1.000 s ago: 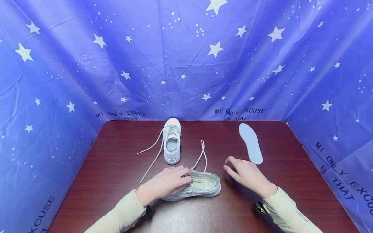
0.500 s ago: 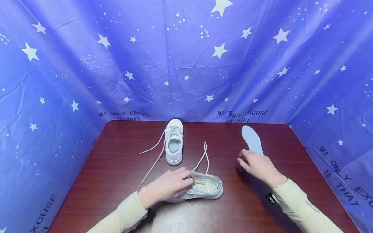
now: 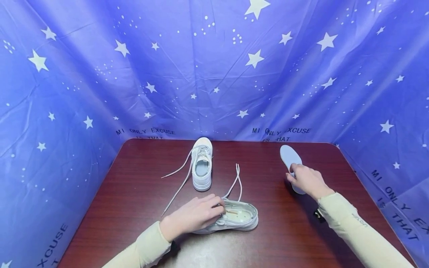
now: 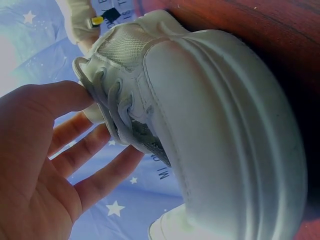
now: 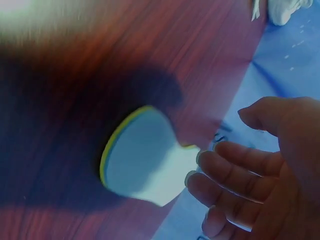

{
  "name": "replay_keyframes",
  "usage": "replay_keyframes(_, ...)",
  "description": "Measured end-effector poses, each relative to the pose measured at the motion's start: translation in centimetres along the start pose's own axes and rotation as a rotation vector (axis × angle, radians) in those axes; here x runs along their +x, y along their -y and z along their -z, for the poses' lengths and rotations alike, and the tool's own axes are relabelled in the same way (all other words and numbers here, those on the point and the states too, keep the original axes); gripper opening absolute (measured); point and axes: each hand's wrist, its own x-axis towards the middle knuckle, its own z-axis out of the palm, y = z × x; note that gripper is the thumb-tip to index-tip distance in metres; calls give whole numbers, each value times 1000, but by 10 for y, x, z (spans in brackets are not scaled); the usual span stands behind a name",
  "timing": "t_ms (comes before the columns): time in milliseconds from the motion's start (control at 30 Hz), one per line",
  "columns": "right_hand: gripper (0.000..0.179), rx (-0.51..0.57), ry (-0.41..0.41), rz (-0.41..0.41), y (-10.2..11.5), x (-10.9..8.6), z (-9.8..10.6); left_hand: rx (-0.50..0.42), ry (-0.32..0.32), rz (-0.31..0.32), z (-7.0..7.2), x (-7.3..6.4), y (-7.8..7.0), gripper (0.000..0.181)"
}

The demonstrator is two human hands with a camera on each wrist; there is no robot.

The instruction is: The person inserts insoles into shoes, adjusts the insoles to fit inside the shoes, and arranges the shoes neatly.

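Observation:
A white lace-up shoe [image 3: 246, 225] lies in front of me with its toe to the left, its opening turned upward. My left hand [image 3: 194, 214] holds it at the lacing, the thumb [image 4: 70, 97] against the laces and the fingers on the opposite side. Farther right, a pale blue insole [image 3: 290, 154] rests on the table. Over its middle hovers my right hand [image 3: 308, 180], fingers apart and slightly bent, hiding part of it. In the right wrist view, the insole [image 5: 137, 155] shows a yellow edge, and the fingertips [image 5: 197, 182] are close to it.
A second white shoe [image 3: 202, 182] stands at the back of the dark red table [image 3: 140, 167], its loose laces trailing left. The held shoe's lace [image 3: 238, 178] stretches away behind it. A blue star-printed curtain [image 3: 214, 67] surrounds the table on three sides.
My right hand has moved right and away from me, from beside the held shoe to over the insole. The left hand keeps its hold on the shoe. The head view has shifted slightly.

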Motion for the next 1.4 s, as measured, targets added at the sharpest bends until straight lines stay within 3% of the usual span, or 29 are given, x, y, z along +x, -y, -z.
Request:
replay_keyframes(233,31,-17,79,-93,-21,20,-3,7,1,-4,0,1,0,15)
replay_keyframes(533,68,-17,170,-319,-32,39,-6,10,9,-2,0,2,0,13)
replay_keyframes(733,88,-14,261,-420,-35,51,-9,23,8,-1,1,2,-1,14)
replay_keyframes(867,93,-16,283,-438,-38,57,-11,29,19,4,2,2,-2,13)
replay_keyframes(1100,76,6,258,-400,-40,63,-14,47,22,7,1,2,-2,13)
replay_keyframes(1400,70,49,222,-345,-41,59,-17,49,43,4,2,1,-1,18)
